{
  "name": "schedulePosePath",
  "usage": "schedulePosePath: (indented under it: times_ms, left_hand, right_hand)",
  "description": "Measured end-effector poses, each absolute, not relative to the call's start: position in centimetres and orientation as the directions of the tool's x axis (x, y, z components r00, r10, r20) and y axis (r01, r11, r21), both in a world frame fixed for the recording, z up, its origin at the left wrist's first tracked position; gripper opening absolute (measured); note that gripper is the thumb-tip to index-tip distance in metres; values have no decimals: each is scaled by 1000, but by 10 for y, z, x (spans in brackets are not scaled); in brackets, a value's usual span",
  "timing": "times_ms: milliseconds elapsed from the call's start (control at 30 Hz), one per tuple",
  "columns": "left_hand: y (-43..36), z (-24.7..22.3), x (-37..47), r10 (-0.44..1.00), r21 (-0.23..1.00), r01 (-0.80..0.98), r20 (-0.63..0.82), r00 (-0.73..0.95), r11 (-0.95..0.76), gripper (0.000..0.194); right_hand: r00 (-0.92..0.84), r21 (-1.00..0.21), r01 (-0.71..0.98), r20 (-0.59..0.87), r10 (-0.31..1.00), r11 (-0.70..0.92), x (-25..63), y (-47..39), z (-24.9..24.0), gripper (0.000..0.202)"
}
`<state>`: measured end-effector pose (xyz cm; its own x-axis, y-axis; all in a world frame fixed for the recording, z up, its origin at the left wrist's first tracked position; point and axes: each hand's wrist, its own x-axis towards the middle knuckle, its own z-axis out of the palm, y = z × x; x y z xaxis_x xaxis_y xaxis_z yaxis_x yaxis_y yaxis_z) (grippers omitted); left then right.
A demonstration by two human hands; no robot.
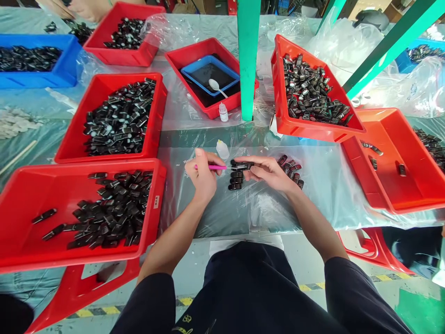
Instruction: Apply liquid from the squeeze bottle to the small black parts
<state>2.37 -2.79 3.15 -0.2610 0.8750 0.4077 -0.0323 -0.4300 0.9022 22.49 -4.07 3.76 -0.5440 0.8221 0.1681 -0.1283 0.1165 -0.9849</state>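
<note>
In the head view my left hand (204, 175) is closed round a slim pink pen-like tool (217, 167) with a thin pale tip. That tip points right, at a small glossy black part (242, 166) pinched in the fingers of my right hand (269, 172). Just below it, several similar black parts (235, 181) lie stacked in a short column on the plastic sheet. Beside my right wrist, partly covered by it, sits another group of black parts (290, 168), some with reddish faces. A small translucent bottle (222, 149) lies above my left hand.
Red bins (158, 185) of black parts stand at the left, and a tilted red bin (328, 130) at the right. A green post (247, 65) rises behind my hands. Near it are a small white-labelled bottle (223, 112) and a blue tray (194, 69) with a white spoon (214, 85).
</note>
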Motion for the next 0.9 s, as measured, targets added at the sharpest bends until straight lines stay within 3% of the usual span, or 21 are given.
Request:
schedulePosePath:
  times_ms: [300, 900]
  left_hand:
    - [-29, 36, 25, 878, 907, -67, 382, -287, -417, 74]
    - [-32, 35, 25, 888, 910, -63, 382, -256, -410, 72]
  right_hand:
    - [-534, -960, -140, 280, 798, 244, 223, -42, 38, 36]
    - [-539, -961, -131, 276, 796, 245, 224, -44, 38, 36]
